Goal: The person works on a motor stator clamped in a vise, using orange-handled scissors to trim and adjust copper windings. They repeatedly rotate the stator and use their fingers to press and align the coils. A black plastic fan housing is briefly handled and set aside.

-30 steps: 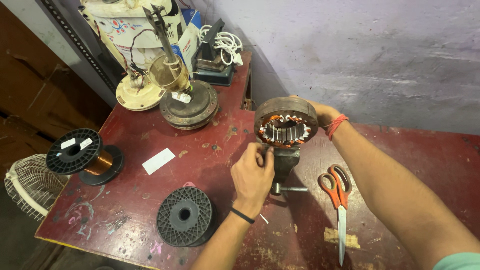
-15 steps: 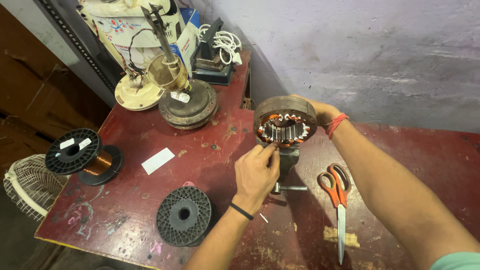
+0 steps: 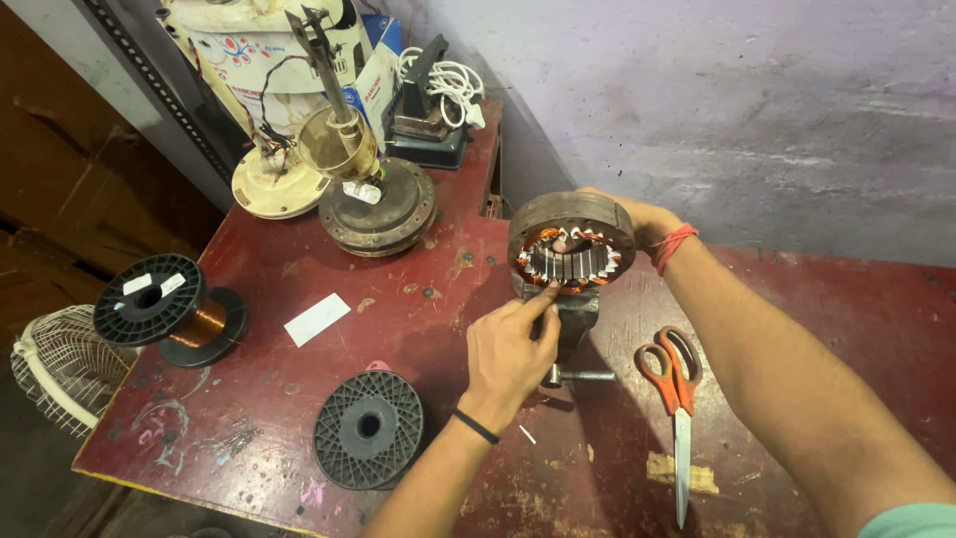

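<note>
Copper windings ring the slotted steel core of the round stator (image 3: 571,244), which stands on edge in a small vise (image 3: 573,319) mid-desk, open face toward me, axis level. My left hand (image 3: 508,349) pinches its fingers at the lower winding; my right hand (image 3: 647,221) grips the far rim. I count one scissors (image 3: 677,384), two spools (image 3: 164,299).

Scuffed dark-red worktop (image 3: 398,299) with chipped paint, rough grey plastered wall (image 3: 747,110) behind, brown wooden panel (image 3: 70,189) at left, soft even light
</note>
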